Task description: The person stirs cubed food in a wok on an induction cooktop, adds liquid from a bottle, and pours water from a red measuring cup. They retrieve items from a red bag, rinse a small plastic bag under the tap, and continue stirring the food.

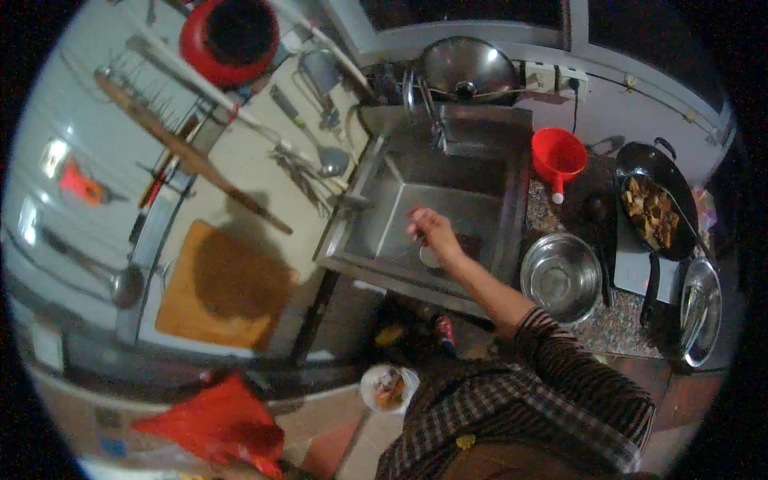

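My right hand (435, 231) is over the stainless steel sink basin (450, 207), with its fingers curled. Something small and dark shows by the fingers, but blur hides whether they grip it. Partly behind my wrist, a pale round thing (428, 257) lies low in the basin; I cannot tell what it is. A metal faucet (441, 129) rises at the sink's back edge. Out of view is my left hand. Right of the sink stands a stainless steel bowl (561, 279), with a red plastic ladle (558, 156) behind it.
A black frying pan (636, 156) holds browned food pieces (651, 213). Near it leans a glass lid (701, 312). On the left are a wooden cutting board (180, 288) and several hanging utensils (327, 159). A wok (468, 66) stands behind the sink; a scrap bin (390, 389) sits low down.
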### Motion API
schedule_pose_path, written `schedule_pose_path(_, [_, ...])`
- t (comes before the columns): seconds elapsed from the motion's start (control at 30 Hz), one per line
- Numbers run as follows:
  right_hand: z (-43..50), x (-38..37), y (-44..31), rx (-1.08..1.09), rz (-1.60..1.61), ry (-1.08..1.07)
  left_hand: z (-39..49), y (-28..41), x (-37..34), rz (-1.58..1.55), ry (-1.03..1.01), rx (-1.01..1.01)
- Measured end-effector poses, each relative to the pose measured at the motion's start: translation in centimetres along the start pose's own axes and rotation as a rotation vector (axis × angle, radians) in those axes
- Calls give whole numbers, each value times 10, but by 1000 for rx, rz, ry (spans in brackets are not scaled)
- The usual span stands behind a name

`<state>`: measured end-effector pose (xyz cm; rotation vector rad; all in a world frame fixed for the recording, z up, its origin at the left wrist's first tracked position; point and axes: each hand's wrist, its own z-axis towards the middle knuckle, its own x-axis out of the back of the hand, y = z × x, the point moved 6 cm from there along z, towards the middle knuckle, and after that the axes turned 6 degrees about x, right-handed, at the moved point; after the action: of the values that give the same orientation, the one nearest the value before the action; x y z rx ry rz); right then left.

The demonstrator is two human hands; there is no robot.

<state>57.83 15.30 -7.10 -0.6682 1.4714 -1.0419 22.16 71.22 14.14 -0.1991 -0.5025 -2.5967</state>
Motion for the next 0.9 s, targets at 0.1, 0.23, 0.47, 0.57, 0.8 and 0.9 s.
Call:
schedule_pose_path(0.1, [82, 67, 20, 107, -48, 243, -37, 54, -4, -118, 5, -102])
schedule_pose_path(0.23, [202, 128, 17, 452, -337, 458, -105, 137, -108, -348, -271, -143])
schedule_pose_path(0.47, [320, 170, 36, 254, -236, 401, -269, 277, -251, -871, -1248, 198])
schedule_pose_path(0.57, [312, 170, 47, 394, -324, 403, -292, 361, -283, -1179, -1294, 136])
schedule_pose_path(0.8, [245, 100, 56, 360, -875, 320, -385, 551, -342, -1185, -1971, 372])
schedule_pose_path(0.9, [209, 63, 51, 344, -924, 115, -412, 615, -358, -1177, -2064, 189])
